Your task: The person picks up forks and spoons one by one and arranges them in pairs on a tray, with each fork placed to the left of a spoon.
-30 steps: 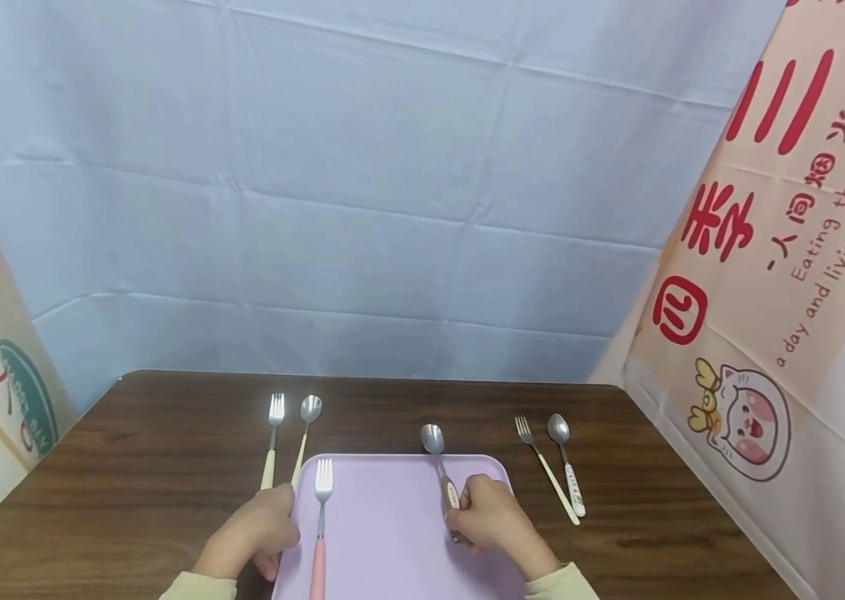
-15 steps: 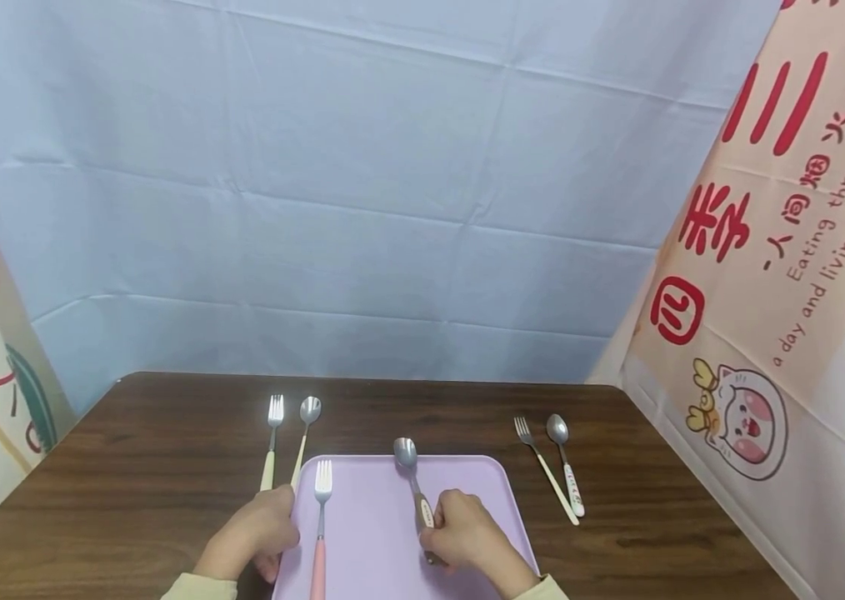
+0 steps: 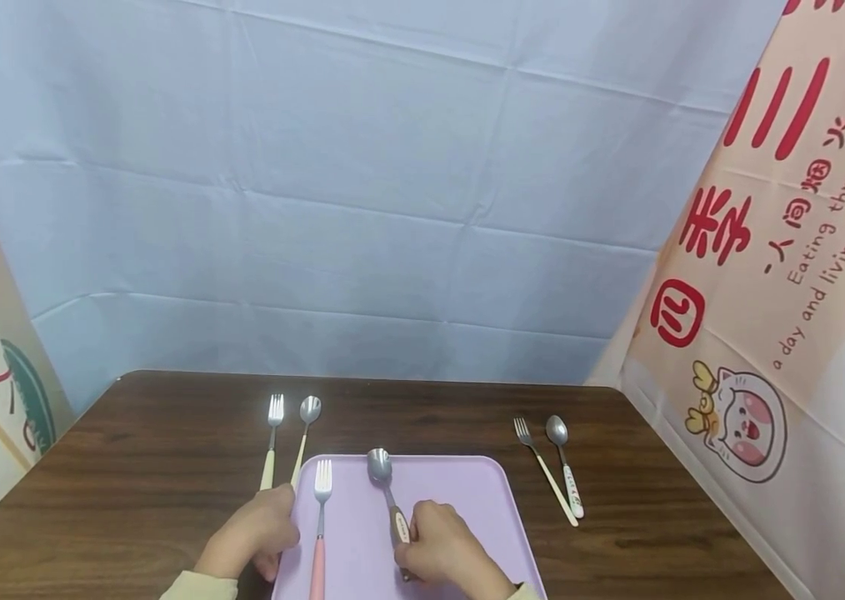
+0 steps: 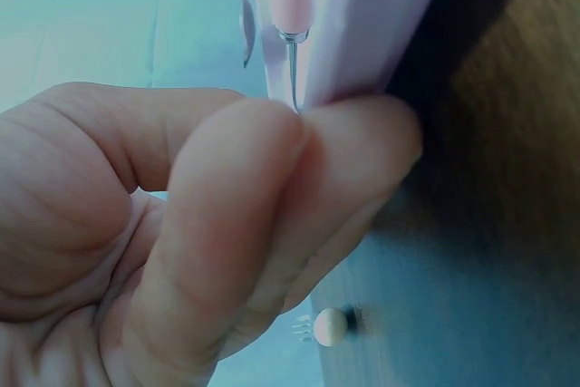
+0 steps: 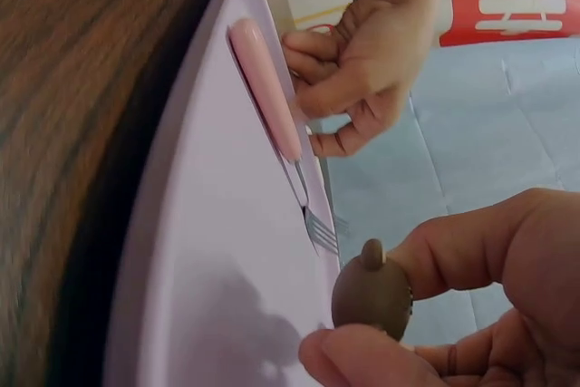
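Observation:
My right hand [image 3: 443,546] pinches the brown handle of a spoon [image 3: 399,525] between thumb and fingers. The spoon slants over the lilac tray [image 3: 467,492], its steel bowl near the far rim. In the right wrist view, the rounded handle end [image 5: 372,304] shows between thumb and fingertip, above the tray floor. At the tray's left rim, my left hand [image 3: 261,529] holds the edge with bent fingers. A fork with a pink handle [image 3: 319,554] lies inside the tray along that side, tines pointing away.
Left of the tray lie a fork with a pale handle [image 3: 269,454] and a spoon with a pale handle [image 3: 304,437]. To its right are another pale fork [image 3: 552,483] and a spoon with a patterned handle [image 3: 571,483]. A blue cloth [image 3: 362,208] hangs behind the table [image 3: 130,483].
My right hand has carried the brown spoon leftward and slightly nearer, from the tray's right part to its middle. The left hand and the pink fork have stayed in place.

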Action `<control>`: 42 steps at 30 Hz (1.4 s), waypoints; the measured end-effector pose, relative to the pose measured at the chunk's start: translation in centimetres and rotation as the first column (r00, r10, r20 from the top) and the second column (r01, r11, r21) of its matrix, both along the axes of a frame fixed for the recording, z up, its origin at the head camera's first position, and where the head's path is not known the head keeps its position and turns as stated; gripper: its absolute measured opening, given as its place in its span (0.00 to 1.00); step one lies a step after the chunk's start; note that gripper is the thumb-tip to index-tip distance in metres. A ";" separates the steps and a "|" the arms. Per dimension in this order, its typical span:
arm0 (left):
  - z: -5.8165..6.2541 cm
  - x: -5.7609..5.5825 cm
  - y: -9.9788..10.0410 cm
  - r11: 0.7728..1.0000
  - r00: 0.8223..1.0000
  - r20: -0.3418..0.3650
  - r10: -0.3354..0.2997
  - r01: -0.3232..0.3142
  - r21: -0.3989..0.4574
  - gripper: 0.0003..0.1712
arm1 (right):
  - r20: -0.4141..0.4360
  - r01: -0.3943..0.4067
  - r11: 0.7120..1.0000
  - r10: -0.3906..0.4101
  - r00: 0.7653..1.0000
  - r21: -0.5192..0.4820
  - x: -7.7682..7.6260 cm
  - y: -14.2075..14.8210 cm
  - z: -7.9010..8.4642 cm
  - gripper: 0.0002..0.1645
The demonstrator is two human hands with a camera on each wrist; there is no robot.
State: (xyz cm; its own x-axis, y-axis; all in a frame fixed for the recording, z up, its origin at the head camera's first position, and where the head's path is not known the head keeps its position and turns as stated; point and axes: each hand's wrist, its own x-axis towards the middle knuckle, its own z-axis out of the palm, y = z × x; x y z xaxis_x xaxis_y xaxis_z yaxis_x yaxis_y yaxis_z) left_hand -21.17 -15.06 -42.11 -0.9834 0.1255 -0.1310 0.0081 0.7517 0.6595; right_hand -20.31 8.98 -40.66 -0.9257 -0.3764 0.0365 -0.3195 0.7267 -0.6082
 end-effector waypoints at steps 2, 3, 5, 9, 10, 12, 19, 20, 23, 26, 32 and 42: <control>0.0 0.0 0.0 1.000 1.000 0.000 0.000 0.000 -0.007 0.09 | 0.000 -0.007 1.000 0.007 1.000 -0.004 0.1 -0.4 -0.1 0.11; 0.0 0.0 0.0 1.000 1.000 0.001 0.001 -0.001 -0.008 0.09 | 0.001 -0.011 1.000 0.011 1.000 -0.006 0.2 -0.6 -0.1 0.12; 0.0 0.0 0.0 1.000 1.000 0.004 0.001 -0.001 -0.004 0.09 | 0.012 -0.019 1.000 0.019 1.000 -0.018 0.3 -1.0 -0.2 0.14; 0.1 0.1 0.0 1.000 1.000 0.004 0.001 -0.001 0.016 0.09 | 0.033 -0.027 0.999 0.027 0.999 -0.023 0.5 -1.7 -0.3 0.13; 0.1 0.0 0.0 1.000 1.000 0.003 0.000 0.000 0.018 0.09 | 0.034 -0.025 0.999 0.026 0.999 -0.020 0.6 -1.8 -0.4 0.13; 0.1 0.0 0.0 1.000 1.000 0.002 -0.003 0.003 0.023 0.09 | 0.027 -0.023 1.000 0.023 0.999 -0.007 0.7 -2.0 -0.5 0.13; 0.1 0.1 0.0 1.000 1.000 0.002 -0.007 0.007 0.028 0.09 | -0.002 -0.025 1.000 0.025 1.000 0.004 0.8 -2.6 -0.8 0.16; 0.1 0.1 0.0 1.000 1.000 0.000 -0.007 0.007 0.026 0.08 | 0.002 -0.024 1.000 0.024 1.000 0.004 0.8 -2.7 -0.9 0.16; 0.1 0.1 0.0 1.000 1.000 -0.001 -0.007 0.007 0.031 0.09 | 0.010 -0.019 1.000 0.019 1.000 0.008 0.9 -2.9 -0.9 0.17; 0.1 0.1 0.0 0.999 1.000 0.001 -0.006 0.006 0.038 0.09 | 0.018 -0.011 1.000 0.011 1.000 0.009 0.8 -3.2 -1.0 0.18; 0.1 0.1 0.0 0.999 1.000 0.008 -0.004 0.003 0.037 0.09 | 0.022 -0.007 1.000 0.007 1.000 -0.008 0.6 -3.6 -1.2 0.19; 0.3 0.1 0.0 0.999 1.000 0.011 -0.002 0.002 0.034 0.10 | 0.048 -0.013 1.000 0.013 0.999 0.013 0.7 -4.0 -0.8 0.17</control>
